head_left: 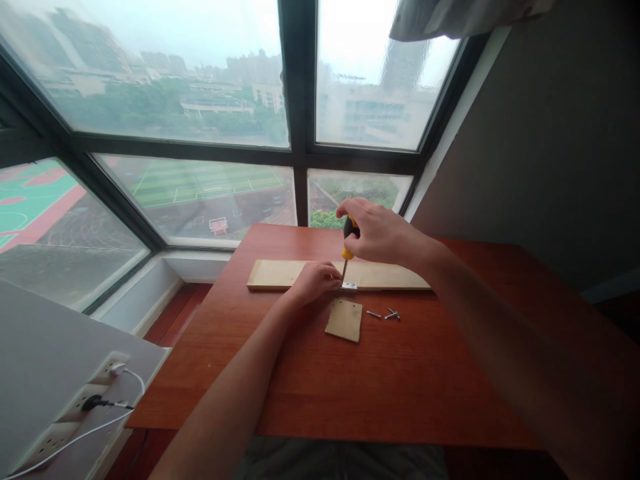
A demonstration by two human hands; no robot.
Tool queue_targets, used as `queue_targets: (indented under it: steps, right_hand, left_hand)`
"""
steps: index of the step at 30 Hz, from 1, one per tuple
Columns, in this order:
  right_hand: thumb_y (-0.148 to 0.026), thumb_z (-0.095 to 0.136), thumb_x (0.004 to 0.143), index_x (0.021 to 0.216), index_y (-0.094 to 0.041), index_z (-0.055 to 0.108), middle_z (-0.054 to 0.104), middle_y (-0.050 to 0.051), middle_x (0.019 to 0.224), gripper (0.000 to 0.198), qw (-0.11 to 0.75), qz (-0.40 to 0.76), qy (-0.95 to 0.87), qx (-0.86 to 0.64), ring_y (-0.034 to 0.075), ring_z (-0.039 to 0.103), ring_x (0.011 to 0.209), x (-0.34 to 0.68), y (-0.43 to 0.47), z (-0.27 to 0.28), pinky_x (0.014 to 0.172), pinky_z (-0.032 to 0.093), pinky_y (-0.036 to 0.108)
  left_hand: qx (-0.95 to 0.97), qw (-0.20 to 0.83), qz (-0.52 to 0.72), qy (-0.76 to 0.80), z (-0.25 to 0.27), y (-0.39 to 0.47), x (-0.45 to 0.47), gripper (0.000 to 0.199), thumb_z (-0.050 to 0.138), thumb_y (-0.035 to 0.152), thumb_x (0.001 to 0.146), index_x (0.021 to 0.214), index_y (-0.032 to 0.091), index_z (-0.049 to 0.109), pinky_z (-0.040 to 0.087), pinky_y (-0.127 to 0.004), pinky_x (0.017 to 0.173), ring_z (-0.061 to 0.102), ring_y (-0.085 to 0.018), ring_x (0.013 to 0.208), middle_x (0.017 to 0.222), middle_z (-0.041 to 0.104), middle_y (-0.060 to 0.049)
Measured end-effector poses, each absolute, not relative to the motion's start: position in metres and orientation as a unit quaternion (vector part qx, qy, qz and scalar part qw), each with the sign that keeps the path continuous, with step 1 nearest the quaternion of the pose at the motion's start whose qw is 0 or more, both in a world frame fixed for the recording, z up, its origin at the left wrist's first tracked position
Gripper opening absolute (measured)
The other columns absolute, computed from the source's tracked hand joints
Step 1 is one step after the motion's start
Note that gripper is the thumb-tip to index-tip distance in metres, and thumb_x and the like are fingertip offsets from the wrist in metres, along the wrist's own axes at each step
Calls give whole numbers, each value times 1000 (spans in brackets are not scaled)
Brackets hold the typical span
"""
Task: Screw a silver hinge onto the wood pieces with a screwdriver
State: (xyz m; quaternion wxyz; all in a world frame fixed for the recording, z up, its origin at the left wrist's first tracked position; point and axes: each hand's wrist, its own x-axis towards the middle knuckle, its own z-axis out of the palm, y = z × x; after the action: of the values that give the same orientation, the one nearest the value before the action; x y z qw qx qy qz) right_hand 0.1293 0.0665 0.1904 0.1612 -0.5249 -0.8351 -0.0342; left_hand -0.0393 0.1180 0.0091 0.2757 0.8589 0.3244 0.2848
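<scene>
My right hand (373,230) is wrapped round the black and yellow handle of a screwdriver (348,253), held nearly upright. Its tip points down at a small metal hinge (349,287) on the front edge of a long pale wooden board (390,272). Close beside the tip, the fingers of my left hand (319,279) are pressed together at the hinge's left end; whether they pinch a screw there is too small to make out. A small square wooden piece (344,321) with holes along its far edge lies nearer to me. Several screws (393,313) lie to its right.
Everything rests on a reddish-brown wooden table (400,387). Large windows with a dark frame (300,153) stand behind it. At the left, a low white wall holds sockets (83,403) with a plugged-in white cable (90,437). A grey wall (540,147) slopes at the right.
</scene>
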Motion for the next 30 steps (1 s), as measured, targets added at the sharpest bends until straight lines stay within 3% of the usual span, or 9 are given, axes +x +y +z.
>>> queue_targets:
  steps: [6, 12, 18, 21, 25, 30]
  right_hand:
    - [-38, 50, 87, 105, -20, 57, 66, 9, 89, 27, 166, -42, -805, -568, 22, 58, 74, 127, 67, 190, 61, 36, 33]
    - [-20, 53, 77, 108, -20, 54, 64, 7, 110, 31, 204, 18, -841, -500, 21, 58, 90, 130, 68, 187, 70, 40, 30]
    - [-39, 50, 88, 103, -19, 56, 65, 8, 91, 26, 188, -12, -810, -555, 21, 56, 76, 131, 70, 187, 63, 36, 32]
    - [-30, 49, 87, 101, -20, 55, 64, 7, 91, 19, 193, 7, -830, -524, 20, 55, 76, 131, 69, 188, 65, 37, 31]
    - [-19, 50, 79, 107, -20, 53, 62, 8, 109, 28, 198, 6, -842, -502, 19, 55, 85, 131, 65, 188, 67, 38, 29]
    - [-39, 46, 89, 101, -19, 57, 63, 9, 93, 25, 173, -71, -804, -565, 21, 55, 75, 127, 65, 187, 61, 34, 31]
  left_hand:
    - [860, 276, 283, 323, 10, 117, -38, 7, 67, 19, 77, 79, 19, 73, 45, -22, 69, 61, -13, 69, 85, 70, -2]
    - [868, 263, 283, 311, 8, 118, -36, 9, 65, 17, 78, 79, 20, 73, 45, -22, 69, 61, -13, 70, 85, 69, -2]
    - [873, 251, 275, 314, 11, 116, -36, 9, 63, 16, 77, 78, 19, 72, 45, -23, 69, 60, -13, 69, 84, 69, -3]
    - [875, 252, 269, 315, 14, 116, -35, 10, 62, 15, 76, 76, 18, 71, 46, -23, 69, 60, -13, 70, 85, 69, -3]
    - [872, 255, 268, 322, 15, 115, -34, 12, 62, 12, 75, 77, 19, 71, 46, -23, 69, 60, -13, 70, 83, 68, -2]
    - [873, 255, 269, 316, 17, 113, -34, 13, 61, 10, 75, 77, 18, 71, 45, -22, 69, 60, -13, 69, 83, 68, -2]
